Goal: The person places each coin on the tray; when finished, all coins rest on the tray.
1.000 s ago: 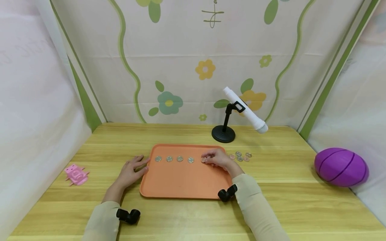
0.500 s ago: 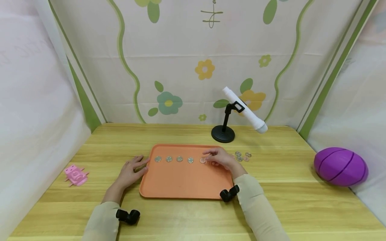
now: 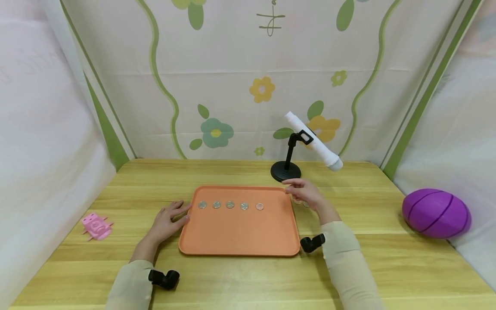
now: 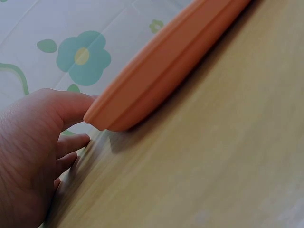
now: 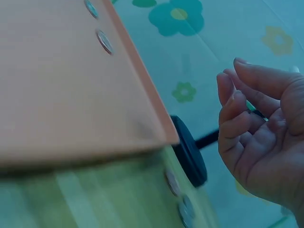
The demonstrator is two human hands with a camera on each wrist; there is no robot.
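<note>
An orange tray (image 3: pixel 238 237) lies on the table with a row of several coins across its back part. The rightmost is a copper-coloured coin (image 3: pixel 259 206); a silver coin (image 3: pixel 244 206) lies to its left. My left hand (image 3: pixel 167 221) rests at the tray's left edge, its fingertips touching the rim, fingers relaxed. My right hand (image 3: pixel 306 193) hovers over the tray's back right corner, holding nothing, its fingers loosely bent in the right wrist view. Beneath it, more loose coins (image 5: pixel 186 211) lie on the table right of the tray, mostly hidden by the hand in the head view.
Behind the tray's right corner stands a black stand (image 3: pixel 286 171) holding a white tube-shaped device (image 3: pixel 315 142). A purple ball (image 3: pixel 436 213) sits at the table's right edge. A pink toy (image 3: pixel 97 226) lies at the left. A floral curtain (image 3: pixel 232 86) hangs behind.
My right hand has let go of the copper-coloured coin on the tray and moved right and back, over the loose coins. The left hand has stayed at the rim.
</note>
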